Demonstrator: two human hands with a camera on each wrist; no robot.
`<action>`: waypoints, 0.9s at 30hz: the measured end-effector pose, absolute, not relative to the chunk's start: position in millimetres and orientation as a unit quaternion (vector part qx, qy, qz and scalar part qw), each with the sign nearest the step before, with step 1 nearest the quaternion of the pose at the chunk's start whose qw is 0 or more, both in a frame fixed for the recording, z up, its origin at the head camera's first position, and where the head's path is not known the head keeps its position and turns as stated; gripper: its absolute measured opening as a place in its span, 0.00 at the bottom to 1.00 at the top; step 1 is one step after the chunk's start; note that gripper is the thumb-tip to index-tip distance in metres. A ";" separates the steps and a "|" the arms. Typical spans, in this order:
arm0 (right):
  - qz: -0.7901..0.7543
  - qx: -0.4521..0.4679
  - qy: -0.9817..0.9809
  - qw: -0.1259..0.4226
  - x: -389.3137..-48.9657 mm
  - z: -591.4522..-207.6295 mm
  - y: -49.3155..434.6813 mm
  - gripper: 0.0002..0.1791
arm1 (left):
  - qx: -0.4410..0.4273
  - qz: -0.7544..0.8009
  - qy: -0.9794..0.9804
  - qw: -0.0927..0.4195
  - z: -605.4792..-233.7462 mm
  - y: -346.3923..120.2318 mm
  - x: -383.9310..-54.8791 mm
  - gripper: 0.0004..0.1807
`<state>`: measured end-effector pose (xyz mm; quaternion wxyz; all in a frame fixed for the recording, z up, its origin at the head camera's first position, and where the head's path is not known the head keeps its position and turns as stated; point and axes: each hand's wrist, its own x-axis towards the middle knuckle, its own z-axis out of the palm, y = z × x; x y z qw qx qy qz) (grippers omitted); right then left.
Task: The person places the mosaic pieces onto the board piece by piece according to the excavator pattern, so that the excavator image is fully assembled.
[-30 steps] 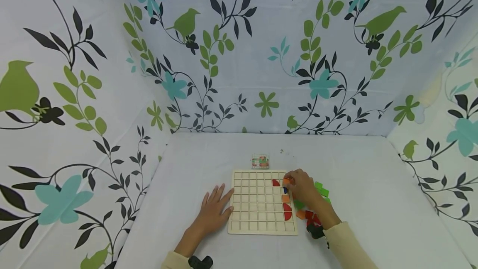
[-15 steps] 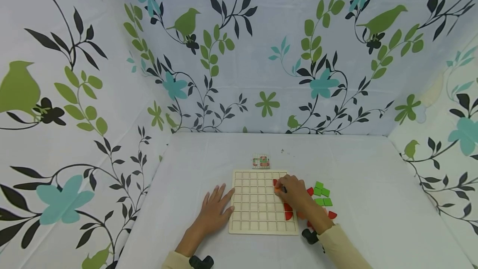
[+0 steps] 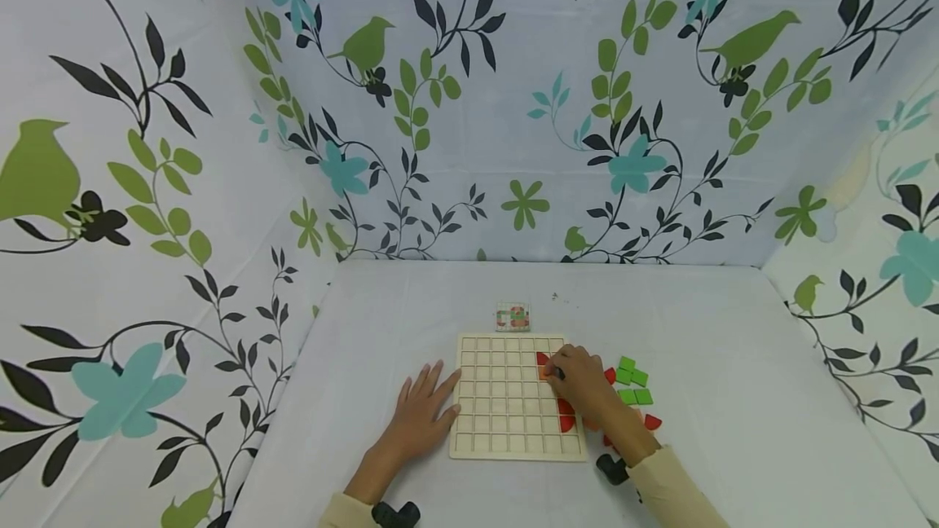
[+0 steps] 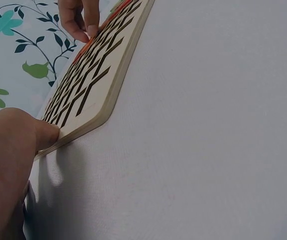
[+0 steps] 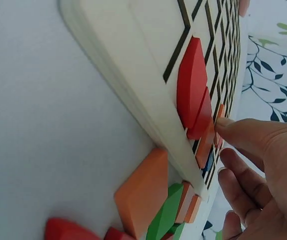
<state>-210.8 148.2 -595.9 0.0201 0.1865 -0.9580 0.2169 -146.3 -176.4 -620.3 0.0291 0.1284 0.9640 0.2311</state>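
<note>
A pale wooden grid board (image 3: 506,422) lies flat on the table. My left hand (image 3: 421,406) rests beside it with fingers spread, the thumb touching the board's left edge. Over the right columns, my right hand (image 3: 583,381) pinches a small orange tile (image 5: 220,111) at a grid cell, just below a red quarter-round tile (image 3: 541,358). In the right wrist view, two red rounded tiles (image 5: 191,85), another orange tile (image 5: 205,145) and a blue tile (image 5: 209,162) sit in the outer column. The right hand hides part of that column in the head view.
Loose green tiles (image 3: 634,396), red tiles (image 3: 652,422) and an orange tile (image 5: 144,192) lie right of the board. A small patterned card (image 3: 513,317) lies beyond its far edge. Floral cloth (image 3: 469,104) hangs behind the white table (image 3: 367,308).
My right hand has moved left with the orange tile, from the outer column to the column beside it, below the red quarter-round tile. The left hand stays put.
</note>
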 end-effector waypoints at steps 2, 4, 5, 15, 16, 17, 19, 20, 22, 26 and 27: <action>0.217 0.178 -0.960 0.019 -210.4 -596.0 152.9 0.04 | 0.129 0.231 0.964 0.029 -620.4 -175.8 -146.2 0.32; 0.222 0.158 -0.962 0.011 -210.2 -595.7 159.2 0.04 | 0.130 0.233 0.963 0.028 -620.3 -175.2 -146.1 0.32; 0.229 0.147 -0.962 0.009 -210.1 -595.1 163.0 0.04 | 0.129 0.233 0.963 0.030 -619.9 -175.0 -146.2 0.32; 0.246 -0.031 -0.968 0.048 -214.7 -596.7 210.2 0.23 | 0.126 0.242 0.962 0.026 -619.3 -174.8 -146.8 0.32; 0.244 -0.057 -0.967 0.048 -215.6 -596.5 214.8 0.25 | 0.127 0.239 0.962 0.027 -620.3 -175.0 -147.1 0.32; 0.242 -0.079 -0.966 0.045 -216.0 -595.8 219.0 0.27 | 0.128 0.240 0.962 0.025 -621.2 -175.2 -147.2 0.32; 0.233 -0.109 -0.966 0.029 -216.6 -594.2 226.5 0.31 | 0.127 0.239 0.962 0.026 -622.4 -175.6 -147.2 0.32; 0.231 -0.117 -0.966 0.019 -216.6 -593.5 229.7 0.31 | 0.127 0.240 0.962 0.025 -623.1 -175.9 -147.3 0.32; 0.227 -0.122 -0.966 -0.002 -216.6 -592.7 234.5 0.29 | 0.127 0.237 0.963 0.025 -624.0 -176.3 -147.4 0.32; 0.226 -0.104 -0.968 -0.014 -219.7 -592.7 238.1 0.22 | 0.127 0.239 0.962 0.026 -623.4 -176.6 -147.7 0.32; 0.226 -0.096 -0.969 -0.012 -221.3 -593.3 237.8 0.20 | 0.127 0.239 0.962 0.027 -622.9 -176.5 -147.8 0.32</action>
